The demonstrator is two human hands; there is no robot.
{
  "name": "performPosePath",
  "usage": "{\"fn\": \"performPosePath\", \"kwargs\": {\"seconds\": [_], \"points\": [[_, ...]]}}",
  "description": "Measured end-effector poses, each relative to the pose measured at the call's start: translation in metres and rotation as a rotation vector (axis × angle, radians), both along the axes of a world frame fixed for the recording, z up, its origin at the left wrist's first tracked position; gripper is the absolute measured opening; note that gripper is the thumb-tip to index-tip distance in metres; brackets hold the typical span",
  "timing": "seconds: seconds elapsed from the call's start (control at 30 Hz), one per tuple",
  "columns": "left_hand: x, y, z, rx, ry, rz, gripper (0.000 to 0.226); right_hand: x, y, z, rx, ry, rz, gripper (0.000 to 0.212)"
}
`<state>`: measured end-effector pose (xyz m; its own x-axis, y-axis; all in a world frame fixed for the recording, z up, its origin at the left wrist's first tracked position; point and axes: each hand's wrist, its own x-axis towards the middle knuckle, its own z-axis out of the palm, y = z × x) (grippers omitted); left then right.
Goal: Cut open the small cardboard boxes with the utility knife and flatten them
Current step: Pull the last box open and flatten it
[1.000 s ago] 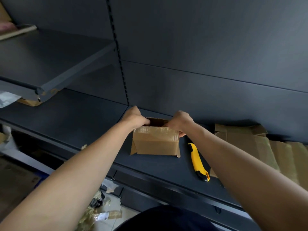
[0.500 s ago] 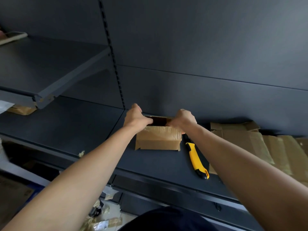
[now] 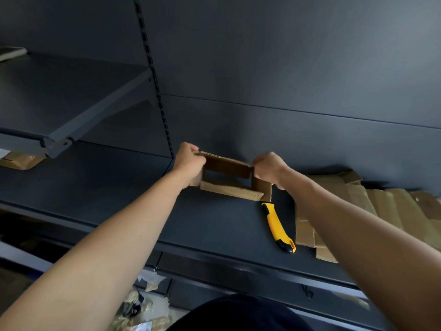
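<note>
— Well, where would this go wrong first?

— At the left grip [image 3: 189,163], I'd say. Its fingers are curled tight round the left end of the small box [image 3: 229,164], which sits open and hollow between the two grips, at the back of the shelf [image 3: 119,187]. The right grip [image 3: 269,172] clamps the opposite end. If some tape still holds a seam, a hard pull could rip a panel or jerk one end free.

— And the utility knife [image 3: 276,225]?

— It lies loose on the shelf, just nearer the person than the right grip, and neither grip touches it. I can't tell whether the blade is out. A dropped right wrist could knock it toward the shelf's edge.

— Further right?

— Flattened cardboard [image 3: 358,199], under that forearm. A dragging arm could slide it off.
</note>
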<state>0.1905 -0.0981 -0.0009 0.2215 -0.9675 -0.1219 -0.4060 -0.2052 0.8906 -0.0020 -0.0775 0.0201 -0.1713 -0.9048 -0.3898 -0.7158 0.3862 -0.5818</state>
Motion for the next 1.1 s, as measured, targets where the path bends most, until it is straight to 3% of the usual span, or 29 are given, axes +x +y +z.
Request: {"fn": "performPosePath", "kwargs": {"seconds": [0.1, 0.2, 0.33, 0.43, 0.53, 0.6, 0.67, 0.8, 0.93, 1.1], "points": [[0.006, -0.002, -0.008, 0.072, 0.102, -0.039, 0.026, -0.006, 0.004, 0.001, 0.152, -0.230, 0.048, 0.050], [0.008, 0.002, -0.011, 0.140, 0.275, 0.033, 0.038, -0.013, 0.007, 0.006, 0.288, -0.434, 0.144, 0.030], [0.013, 0.007, -0.006, 0.293, 0.579, 0.139, 0.030, -0.011, 0.002, -0.005, 0.274, -0.454, 0.011, 0.038], [0.017, 0.012, -0.007, 0.378, 0.615, 0.088, 0.025, -0.008, 0.002, -0.019, 0.264, -0.461, -0.061, 0.038], [0.024, 0.014, -0.018, 0.470, 0.698, 0.007, 0.065, -0.004, 0.006, -0.029, 0.362, -0.489, -0.091, 0.060], [0.026, 0.016, -0.023, 0.500, 0.791, -0.030, 0.077, -0.002, 0.011, -0.036, 0.414, -0.556, -0.133, 0.072], [0.026, 0.019, -0.023, 0.510, 0.783, -0.022, 0.067, 0.000, 0.014, -0.043, 0.438, -0.657, -0.180, 0.076], [0.026, 0.019, -0.023, 0.507, 0.728, 0.010, 0.024, -0.001, 0.013, -0.055, 0.424, -0.763, -0.325, 0.084], [0.028, 0.020, -0.025, 0.552, 0.648, -0.007, 0.034, -0.002, 0.015, -0.064, 0.474, -0.806, -0.502, 0.079], [0.037, 0.019, -0.034, 0.633, 0.546, 0.020, 0.039, -0.003, 0.020, -0.074, 0.473, -0.792, -0.537, 0.074]]}}
